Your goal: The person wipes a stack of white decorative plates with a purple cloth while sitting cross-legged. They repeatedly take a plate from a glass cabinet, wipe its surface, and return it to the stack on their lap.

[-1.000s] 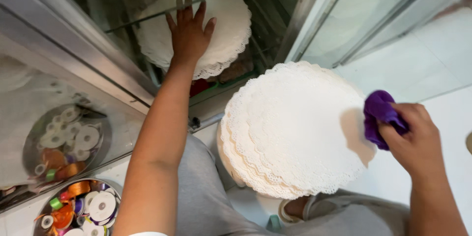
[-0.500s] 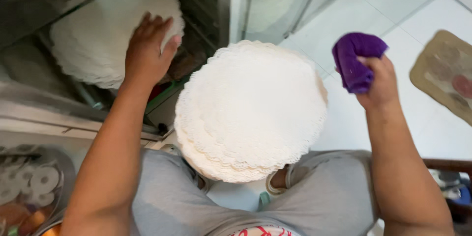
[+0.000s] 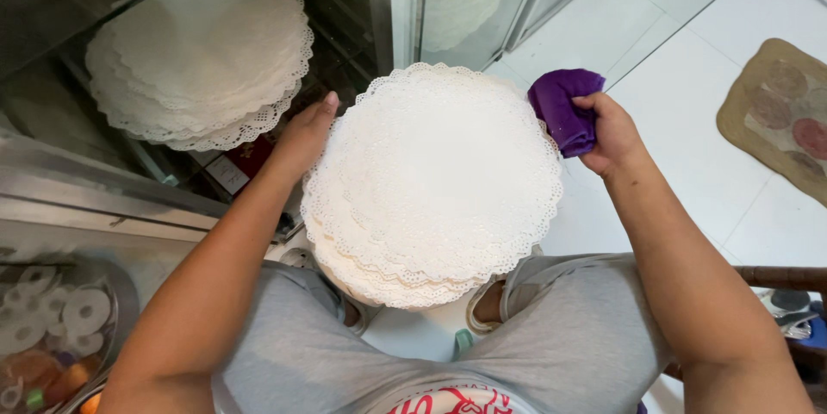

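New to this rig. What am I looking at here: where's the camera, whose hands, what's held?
One camera, worn on a person's head, looks down at their own bare hands and grey-clad knees. The left hand grips the edge of a stack of white lace paper doilies held over the lap. The right hand is closed on a purple cloth beside that stack. Behind glass at upper left, a second doily stack lies on a shelf. The floor is white tile, with a tan mat at the right edge.
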